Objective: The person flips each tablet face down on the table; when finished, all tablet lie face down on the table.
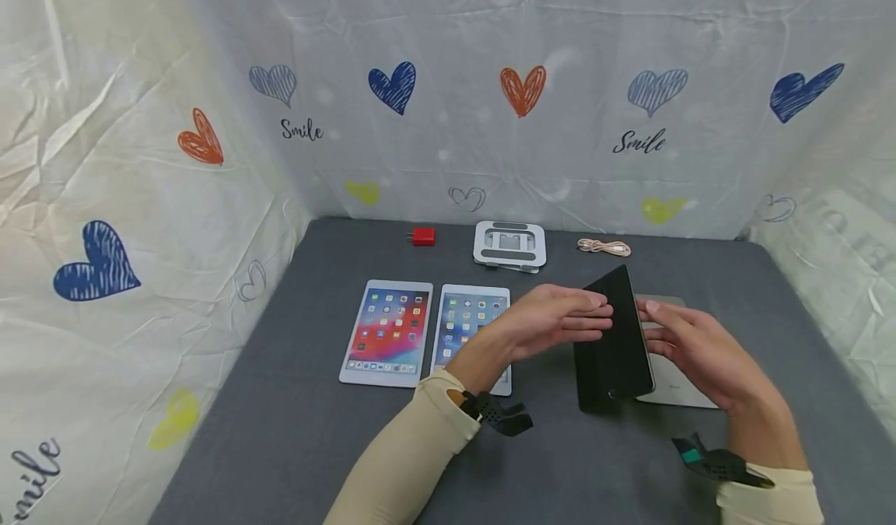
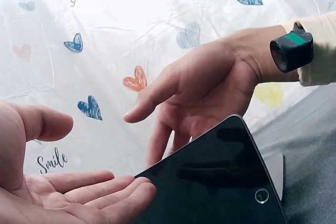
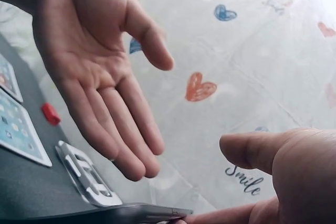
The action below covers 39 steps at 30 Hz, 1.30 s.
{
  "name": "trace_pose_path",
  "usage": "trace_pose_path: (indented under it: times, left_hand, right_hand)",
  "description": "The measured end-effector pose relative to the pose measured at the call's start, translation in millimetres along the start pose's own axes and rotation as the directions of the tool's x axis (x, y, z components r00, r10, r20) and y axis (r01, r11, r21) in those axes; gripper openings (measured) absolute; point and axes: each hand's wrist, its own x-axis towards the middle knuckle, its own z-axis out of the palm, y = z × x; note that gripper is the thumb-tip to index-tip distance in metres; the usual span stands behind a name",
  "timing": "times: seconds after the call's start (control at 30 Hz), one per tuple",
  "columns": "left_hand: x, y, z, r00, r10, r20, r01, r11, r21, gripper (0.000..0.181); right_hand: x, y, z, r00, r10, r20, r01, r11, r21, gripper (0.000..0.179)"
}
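A black tablet (image 1: 617, 358) with a round home button leans tilted on the grey table, its dark screen toward the left. My left hand (image 1: 556, 319) holds its fingers straight, palm turned to the screen, fingertips overlapping it in the head view. Behind the tablet is my right hand (image 1: 710, 358), its fingertips at the back face and the thumb held away from it in the right wrist view. Under the right hand a silver-backed tablet (image 1: 677, 385) lies flat, partly hidden by the hand and the black tablet.
Two white tablets with lit screens lie left: one (image 1: 388, 332) fully visible, another (image 1: 470, 315) partly behind my left forearm. Along the back are a red charger plug (image 1: 423, 236), a folded silver stand (image 1: 509, 246) and a bundled cable (image 1: 604, 247). A heart-printed cloth (image 1: 455, 144) hangs behind.
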Motion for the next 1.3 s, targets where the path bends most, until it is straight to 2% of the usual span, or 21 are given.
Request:
trace_pose_path:
  times: [0.17, 0.33, 0.83, 1.0, 1.3]
  left_hand:
    - [0.1, 3.6, 2.4, 1.0, 0.012, -0.01, -0.012, 1.0, -0.002, 0.047]
    - [-1.5, 6.8, 1.3, 1.0, 0.02, -0.024, -0.02, 1.0, -0.011, 0.046]
    - [-14.5, 12.9, -11.5, 0.995, 0.057, -0.077, -0.055, 0.998, 0.021, 0.047]
    - [-22.3, 13.8, -17.0, 0.993, 0.081, -0.085, -0.075, 0.995, 0.068, 0.048]
    - [-36.1, 13.8, -25.5, 0.984, 0.102, -0.144, -0.086, 0.989, 0.118, 0.047]
  right_hand:
    - [3.4, -8.4, 8.8, 1.0, 0.025, -0.012, -0.026, 0.997, -0.067, 0.07]
    - [7.7, -14.9, 16.6, 1.0, 0.019, 0.002, -0.019, 0.997, -0.077, 0.071]
    - [20.4, -18.8, 36.8, 0.997, -0.06, 0.053, 0.061, 0.998, -0.013, 0.064]
    - [24.3, -16.3, 41.2, 0.995, -0.07, 0.07, 0.069, 0.998, 0.013, 0.065]
    - [33.7, 1.2, 44.9, 0.996, -0.007, 0.087, 0.005, 1.0, 0.024, 0.07]
